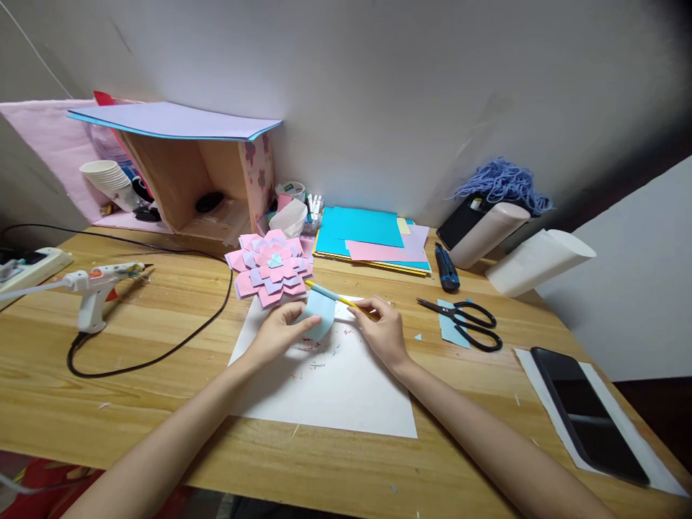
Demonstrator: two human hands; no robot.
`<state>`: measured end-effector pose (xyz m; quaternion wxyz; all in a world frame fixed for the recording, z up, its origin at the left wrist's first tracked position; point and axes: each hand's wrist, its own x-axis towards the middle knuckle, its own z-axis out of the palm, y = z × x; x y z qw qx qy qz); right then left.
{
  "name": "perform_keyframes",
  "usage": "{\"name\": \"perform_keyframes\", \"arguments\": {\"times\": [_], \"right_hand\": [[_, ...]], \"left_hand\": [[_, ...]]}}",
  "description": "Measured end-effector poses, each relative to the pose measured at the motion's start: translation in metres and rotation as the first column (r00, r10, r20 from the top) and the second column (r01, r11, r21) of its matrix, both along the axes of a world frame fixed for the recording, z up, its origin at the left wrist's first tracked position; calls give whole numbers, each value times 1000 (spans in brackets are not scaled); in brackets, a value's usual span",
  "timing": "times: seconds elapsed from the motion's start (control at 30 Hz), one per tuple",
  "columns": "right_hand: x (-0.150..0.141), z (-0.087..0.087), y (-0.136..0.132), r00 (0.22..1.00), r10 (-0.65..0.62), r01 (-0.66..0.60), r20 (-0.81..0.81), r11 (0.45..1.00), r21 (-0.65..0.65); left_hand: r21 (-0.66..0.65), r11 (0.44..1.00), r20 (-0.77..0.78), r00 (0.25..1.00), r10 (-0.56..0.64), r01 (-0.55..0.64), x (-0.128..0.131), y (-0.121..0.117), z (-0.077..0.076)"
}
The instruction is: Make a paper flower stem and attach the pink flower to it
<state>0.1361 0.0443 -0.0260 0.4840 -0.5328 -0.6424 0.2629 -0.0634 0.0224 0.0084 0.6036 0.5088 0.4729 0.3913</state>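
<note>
My left hand (278,330) pinches a piece of light blue paper (323,316) between thumb and fingers, over a white sheet (329,393) marked with small coloured smudges. My right hand (383,330) has its fingers closed on a thin yellow stick (346,300) with a light blue section along its middle. The stick's far end reaches a layered pink and lilac paper flower (270,277) with a light blue centre. Whether stick and flower are joined, I cannot tell. The flower lies just beyond my left fingers.
Black-handled scissors (476,328) rest on a blue scrap at right, near a utility knife (446,268) and a phone (587,411). A hot glue gun (100,288) with a looping black cable stands left. Behind are coloured paper sheets (362,227) and an open box (189,180).
</note>
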Motion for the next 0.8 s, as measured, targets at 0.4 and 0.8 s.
{"name": "perform_keyframes", "arguments": {"times": [0.4,0.8], "right_hand": [[0,0,0,1000,-3,3,-6,999,33],[0,-3,-1,997,0,-1,-79,1000,-8]], "left_hand": [[7,1000,25,1000,1,-2,1,-1,0],[45,999,18,1000,0,-1,2,-1,-1]]}}
